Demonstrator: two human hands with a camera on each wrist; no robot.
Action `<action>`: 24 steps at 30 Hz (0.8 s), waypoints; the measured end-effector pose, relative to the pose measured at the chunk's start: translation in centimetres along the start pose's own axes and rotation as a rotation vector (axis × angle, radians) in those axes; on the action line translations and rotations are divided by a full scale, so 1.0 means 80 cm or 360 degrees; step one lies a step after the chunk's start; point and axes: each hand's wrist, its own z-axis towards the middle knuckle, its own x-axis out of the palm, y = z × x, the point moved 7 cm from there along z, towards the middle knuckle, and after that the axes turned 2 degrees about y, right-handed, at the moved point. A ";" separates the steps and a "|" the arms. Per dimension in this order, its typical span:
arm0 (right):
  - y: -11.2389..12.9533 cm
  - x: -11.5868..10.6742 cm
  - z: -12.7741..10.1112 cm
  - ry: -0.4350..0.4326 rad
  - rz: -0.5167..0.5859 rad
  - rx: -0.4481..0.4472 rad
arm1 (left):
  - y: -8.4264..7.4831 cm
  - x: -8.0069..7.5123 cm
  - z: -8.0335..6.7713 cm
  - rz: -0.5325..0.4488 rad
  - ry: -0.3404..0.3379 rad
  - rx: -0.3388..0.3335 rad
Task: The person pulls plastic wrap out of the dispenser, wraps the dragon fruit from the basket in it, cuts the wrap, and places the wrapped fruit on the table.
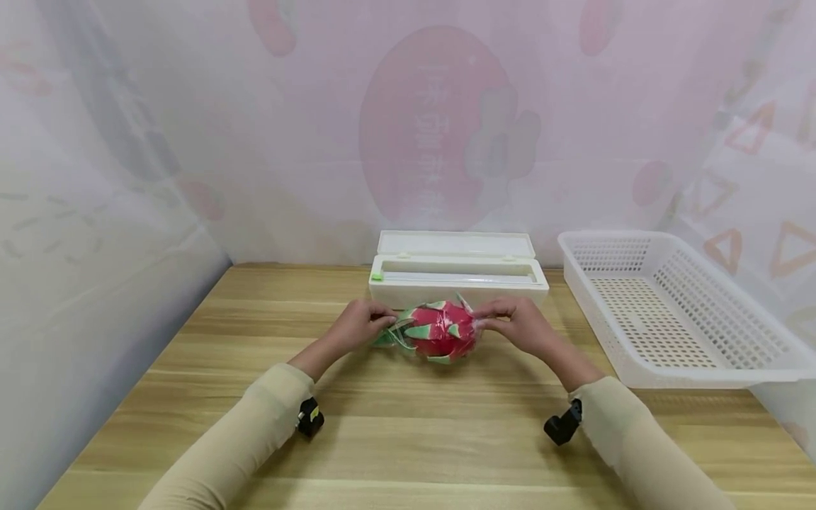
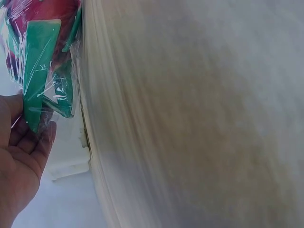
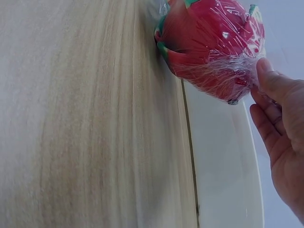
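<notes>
A red dragon fruit (image 1: 440, 331) with green-tipped scales lies sideways between both hands, wrapped in clear plastic film (image 3: 237, 66). At its leafy green end, my left hand (image 1: 360, 327) pinches the film between thumb and fingers; the left wrist view shows the green leaves (image 2: 40, 61) under the shiny film. My right hand (image 1: 519, 326) pinches gathered film at the fruit's red, rounded end, thumb on top. Just behind the fruit stands a white film dispenser box (image 1: 459, 292), its lid (image 1: 455, 244) raised and a green slider (image 1: 377, 276) at its left.
A white perforated plastic basket (image 1: 580, 304) stands at the right of the wooden table (image 1: 421, 439). Printed curtains (image 1: 306, 142) hang behind and on both sides. A small black camera (image 1: 310, 416) sits on each wrist.
</notes>
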 end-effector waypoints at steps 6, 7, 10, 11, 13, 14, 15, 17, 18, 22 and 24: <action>0.001 0.001 0.001 -0.0080 -0.0001 -0.0002 | 0.004 0.003 0.002 -0.0012 -0.0004 -0.0015; 0.001 0.002 0.001 -0.0094 -0.0005 -0.0006 | 0.005 0.003 0.003 -0.0017 0.0001 -0.0010; 0.003 0.003 0.003 -0.0127 -0.0011 -0.0019 | 0.007 0.005 0.003 -0.0030 0.0021 0.0001; 0.004 0.003 0.003 -0.0137 -0.0016 -0.0022 | 0.007 0.006 0.002 -0.0033 0.0024 0.0005; 0.006 0.004 0.003 -0.0155 -0.0036 -0.0030 | 0.008 0.007 0.002 -0.0032 0.0030 0.0013; 0.007 0.004 0.003 -0.0160 -0.0049 -0.0034 | 0.008 0.007 0.002 -0.0032 0.0031 0.0017; 0.008 0.004 0.003 -0.0166 -0.0060 -0.0040 | 0.008 0.007 0.002 -0.0028 0.0032 0.0021; 0.010 0.005 0.002 -0.0176 -0.0084 -0.0050 | 0.008 0.008 0.002 -0.0030 0.0030 0.0020; 0.011 0.005 0.002 -0.0177 -0.0093 -0.0060 | 0.008 0.008 0.002 -0.0028 0.0030 0.0021; 0.013 0.006 0.000 -0.0179 -0.0092 -0.0092 | 0.008 0.008 0.001 -0.0019 0.0028 0.0011; 0.012 0.006 -0.001 -0.0180 -0.0082 -0.0100 | 0.009 0.009 0.000 -0.0019 0.0032 0.0004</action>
